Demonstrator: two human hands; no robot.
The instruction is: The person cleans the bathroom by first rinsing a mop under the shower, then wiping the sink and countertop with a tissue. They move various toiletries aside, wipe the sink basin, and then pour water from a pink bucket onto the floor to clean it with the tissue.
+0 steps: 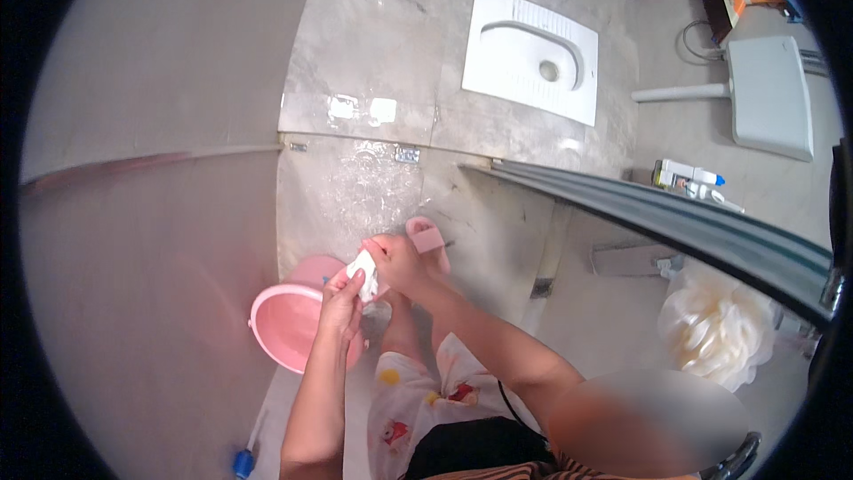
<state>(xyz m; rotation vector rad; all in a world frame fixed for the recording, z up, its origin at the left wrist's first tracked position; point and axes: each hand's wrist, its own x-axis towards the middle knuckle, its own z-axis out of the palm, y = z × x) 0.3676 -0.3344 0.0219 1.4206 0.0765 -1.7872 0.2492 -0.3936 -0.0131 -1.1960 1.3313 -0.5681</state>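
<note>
My left hand (342, 305) grips a small white cloth (364, 275), with the thumb lying across it. At the cloth's upper end, my right hand (397, 261) is curled with its fingers closed around that part. What kind of cloth it is cannot be made out. Both hands are held above the wet floor, close beside a pink plastic bucket (262, 325). Another pink vessel (314, 271) stands just beyond the bucket, partly hidden by it and by my left hand. Under my right wrist a pink slipper (424, 237) shows on the floor.
Wet tiles (363, 177) lie ahead. Beyond a low ledge is a squat toilet (546, 70), with a cistern (770, 97) on the wall. A glass door edge (666, 217) juts in at right, near a cream bath puff (720, 327). A blue-headed brush (244, 462) is at lower left.
</note>
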